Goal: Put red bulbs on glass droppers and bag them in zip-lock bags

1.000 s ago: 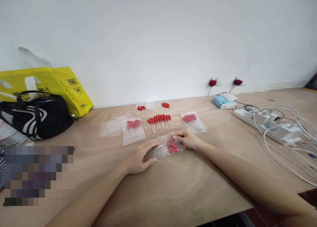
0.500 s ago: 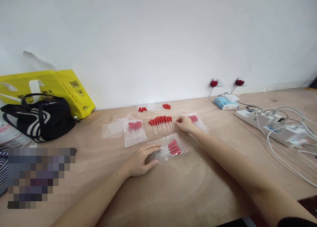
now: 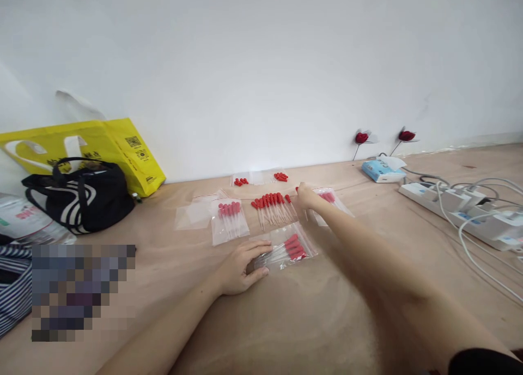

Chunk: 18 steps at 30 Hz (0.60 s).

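Note:
My left hand (image 3: pixel 242 266) lies on the table at the end of a clear zip bag (image 3: pixel 275 259) that holds several red-bulbed droppers (image 3: pixel 295 247). Its fingers and thumb are stretched out and apart, touching the bag's left end. My right hand (image 3: pixel 308 198) is closed in a pinch on a dropper; a bit of red bulb shows at the fingertips and a thin stem below. Left of it lies a row of loose droppers (image 3: pixel 272 206) with red bulbs up. Behind the right wrist sits another filled bag (image 3: pixel 333 203), partly hidden.
To the left lie a filled bag (image 3: pixel 230 222) and flat clear bags (image 3: pixel 194 214). Red bulbs (image 3: pixel 281 176) rest near the wall. A tissue pack (image 3: pixel 382 169), a power strip (image 3: pixel 453 211) with cables, a black bag (image 3: pixel 81 195) and a yellow bag (image 3: pixel 139 157) stand around.
My right hand has lifted slightly away from the row's right end, with a dropper now in its pinch. My left hand stays at the bag. The view has shifted slightly.

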Available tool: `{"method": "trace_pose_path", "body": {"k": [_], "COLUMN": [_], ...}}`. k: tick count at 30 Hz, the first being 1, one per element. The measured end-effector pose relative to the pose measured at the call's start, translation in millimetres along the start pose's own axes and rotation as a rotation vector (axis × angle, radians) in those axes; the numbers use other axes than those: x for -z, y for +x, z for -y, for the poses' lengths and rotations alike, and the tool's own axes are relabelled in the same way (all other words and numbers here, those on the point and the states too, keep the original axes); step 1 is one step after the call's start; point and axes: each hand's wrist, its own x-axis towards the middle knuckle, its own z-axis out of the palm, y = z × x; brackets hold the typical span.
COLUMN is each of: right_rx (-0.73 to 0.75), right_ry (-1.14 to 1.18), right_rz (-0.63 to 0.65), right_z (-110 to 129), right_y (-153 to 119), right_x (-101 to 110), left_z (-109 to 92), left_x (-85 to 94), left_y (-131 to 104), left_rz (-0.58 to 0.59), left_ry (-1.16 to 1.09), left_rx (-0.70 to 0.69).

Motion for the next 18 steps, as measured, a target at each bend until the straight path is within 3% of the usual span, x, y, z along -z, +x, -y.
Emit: {"method": "trace_pose_path", "body": {"k": [4, 9, 13, 18], "right_rx": [0.056, 0.048, -0.051, -0.115], "right_ry": [0.109, 0.737, 1.016, 1.197], "right_rz": [-0.082, -0.242, -0.283, -0.184], "right_z": [-27.1, -55.0, -51.8, -33.0], "right_y": [-23.9, -65.4, -87.1, -97.3], "right_x": [19.4, 12.8, -3.7, -17.5], "left_z": [-3.6, -6.0, -8.4, -9.8], "left_x": [2.0, 3.4, 4.7, 5.0], "left_y": [0.1, 0.3, 0.1, -0.3], "left_rz": [0.016, 0.017, 0.019, 0.023], "left_ry": [0.006, 0.018, 0.031, 0.037], "left_rx": [0.023, 0.035, 0.067, 0.092]}}
